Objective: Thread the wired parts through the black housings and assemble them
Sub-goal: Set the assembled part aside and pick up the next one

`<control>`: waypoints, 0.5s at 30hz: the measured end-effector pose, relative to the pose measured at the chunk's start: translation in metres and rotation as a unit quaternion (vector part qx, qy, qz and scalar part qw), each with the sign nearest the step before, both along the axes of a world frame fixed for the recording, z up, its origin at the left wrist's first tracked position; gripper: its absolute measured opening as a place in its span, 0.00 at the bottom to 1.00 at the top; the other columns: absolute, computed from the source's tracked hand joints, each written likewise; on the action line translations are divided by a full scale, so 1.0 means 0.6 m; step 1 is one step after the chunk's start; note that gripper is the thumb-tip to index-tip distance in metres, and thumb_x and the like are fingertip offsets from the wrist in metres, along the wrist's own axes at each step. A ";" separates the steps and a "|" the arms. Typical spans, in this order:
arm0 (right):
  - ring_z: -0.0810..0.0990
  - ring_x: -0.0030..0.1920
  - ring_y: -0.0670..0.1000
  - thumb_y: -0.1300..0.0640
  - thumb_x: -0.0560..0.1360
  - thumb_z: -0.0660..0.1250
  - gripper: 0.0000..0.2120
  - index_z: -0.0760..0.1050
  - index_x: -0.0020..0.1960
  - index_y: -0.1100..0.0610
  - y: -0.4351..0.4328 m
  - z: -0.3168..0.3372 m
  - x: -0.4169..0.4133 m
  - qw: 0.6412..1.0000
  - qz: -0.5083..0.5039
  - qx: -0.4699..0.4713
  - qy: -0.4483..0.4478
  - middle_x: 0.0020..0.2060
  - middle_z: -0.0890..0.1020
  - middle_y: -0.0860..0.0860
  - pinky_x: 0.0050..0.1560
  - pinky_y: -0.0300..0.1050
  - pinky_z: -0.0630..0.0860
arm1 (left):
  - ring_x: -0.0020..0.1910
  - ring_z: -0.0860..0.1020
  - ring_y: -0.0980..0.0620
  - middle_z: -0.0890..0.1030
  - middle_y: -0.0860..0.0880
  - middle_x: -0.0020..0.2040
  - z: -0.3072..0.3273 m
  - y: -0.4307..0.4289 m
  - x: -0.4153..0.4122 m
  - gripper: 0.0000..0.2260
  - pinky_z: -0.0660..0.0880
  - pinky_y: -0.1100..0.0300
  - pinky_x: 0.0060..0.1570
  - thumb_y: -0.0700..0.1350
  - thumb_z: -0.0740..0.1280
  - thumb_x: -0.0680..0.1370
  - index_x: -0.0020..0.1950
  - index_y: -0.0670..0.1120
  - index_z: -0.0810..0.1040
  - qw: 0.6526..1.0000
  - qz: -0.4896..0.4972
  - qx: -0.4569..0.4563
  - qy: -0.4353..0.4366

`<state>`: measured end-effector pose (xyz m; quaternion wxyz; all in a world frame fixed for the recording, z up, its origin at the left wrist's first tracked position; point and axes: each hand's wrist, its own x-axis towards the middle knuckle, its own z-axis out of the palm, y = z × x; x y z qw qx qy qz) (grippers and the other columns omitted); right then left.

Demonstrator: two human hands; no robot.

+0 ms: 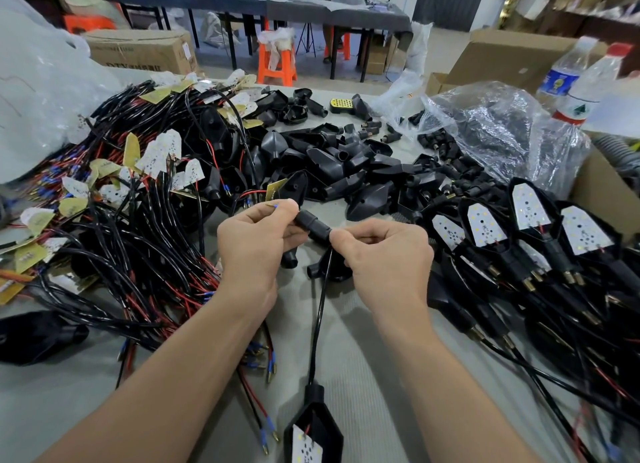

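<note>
Pinching blue-tipped wire ends (pixel 275 206) with the left hand (pixel 256 244) and a smooth black tubular housing (pixel 313 224) with the right hand (pixel 384 251) at frame centre, trailing glossy cable (pixel 320 310) down to a shield-shaped shell (pixel 323 424) at bottom centre. Probably sitting mid-batch, with finished units (pixel 526 227) at lower right, a tangle of wired boards (pixel 138 185) at left and matte empty shells (pixel 329 164) at upper centre of the desk (pixel 363 376).

Both hands, left hand (pixel 258 240) and right hand (pixel 384 251), pinch a black sleeve (pixel 313 224).
</note>
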<state>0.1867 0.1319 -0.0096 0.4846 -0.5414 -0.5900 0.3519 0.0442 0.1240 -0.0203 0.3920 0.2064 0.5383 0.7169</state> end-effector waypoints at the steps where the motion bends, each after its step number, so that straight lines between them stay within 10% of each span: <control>1: 0.80 0.28 0.40 0.52 0.67 0.79 0.07 0.85 0.38 0.41 0.000 0.000 -0.001 1.000 -0.002 0.006 0.004 0.27 0.83 0.41 0.31 0.31 0.73 | 0.36 0.86 0.51 0.87 0.43 0.39 0.001 0.001 -0.001 0.04 0.81 0.63 0.36 0.39 0.74 0.78 0.44 0.41 0.84 1.000 -0.010 0.001 -0.013; 7: 0.78 0.29 0.47 0.55 0.69 0.79 0.03 0.87 0.37 0.49 0.011 0.001 0.009 0.992 0.074 -0.088 0.057 0.28 0.83 0.51 0.33 0.43 0.75 | 0.33 0.84 0.55 0.86 0.46 0.37 0.005 0.004 -0.013 0.04 0.80 0.66 0.33 0.39 0.72 0.79 0.45 0.41 0.82 0.996 -0.068 0.002 -0.059; 11: 0.78 0.32 0.48 0.60 0.78 0.71 0.13 0.86 0.36 0.57 0.015 0.009 0.010 0.927 0.179 -0.216 0.250 0.35 0.83 0.55 0.32 0.36 0.75 | 0.31 0.84 0.56 0.86 0.47 0.35 0.008 0.005 -0.017 0.05 0.79 0.67 0.32 0.39 0.72 0.79 0.43 0.41 0.82 0.996 -0.053 0.005 -0.078; 15: 0.83 0.46 0.54 0.67 0.76 0.69 0.07 0.83 0.41 0.62 0.012 0.012 0.008 0.885 0.213 -0.263 0.320 0.44 0.84 0.60 0.51 0.44 0.84 | 0.30 0.83 0.56 0.85 0.48 0.34 0.009 0.004 -0.016 0.04 0.79 0.68 0.32 0.39 0.72 0.79 0.44 0.41 0.82 0.993 -0.062 0.004 -0.104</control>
